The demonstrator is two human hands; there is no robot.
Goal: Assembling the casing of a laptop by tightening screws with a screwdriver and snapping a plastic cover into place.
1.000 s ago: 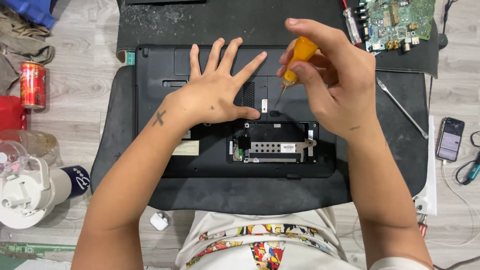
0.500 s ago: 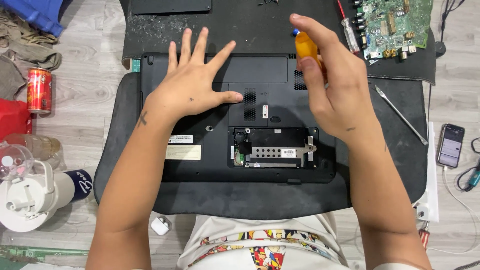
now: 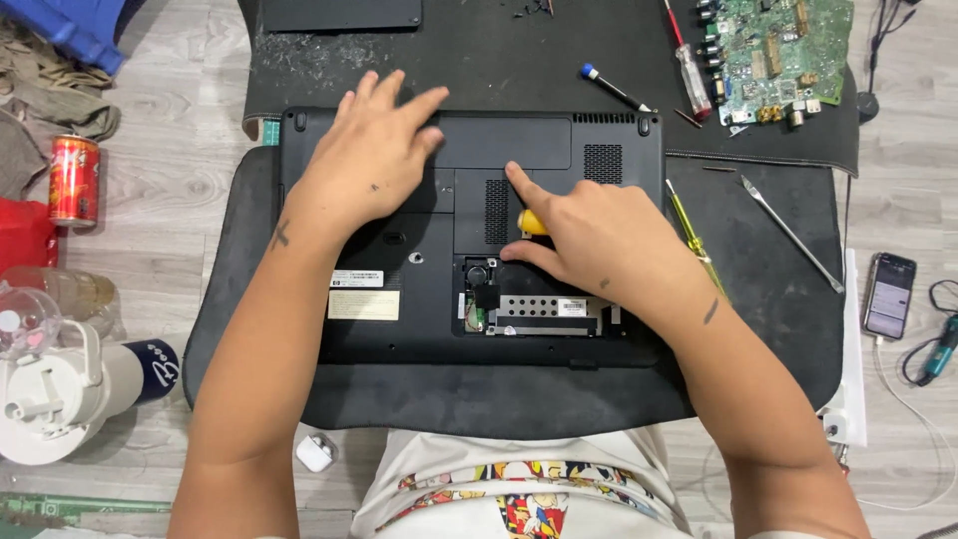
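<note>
Now right hand [image 3: 599,240] grasping yellow screwdriver [image 3: 532,223] over laptop [image 3: 399,329]; left hand [image 3: 374,160] released, flat on it.

A white rectangular label [image 3: 363,304] with a narrower white strip [image 3: 356,278] just above it sits on the upturned black laptop [image 3: 609,135], left of its open bay. A small white sticker [image 3: 572,308] lies inside that bay. A red drink can [image 3: 74,181] stands on the floor at far left. A phone [image 3: 888,295] with a dark screen lies at far right.
</note>
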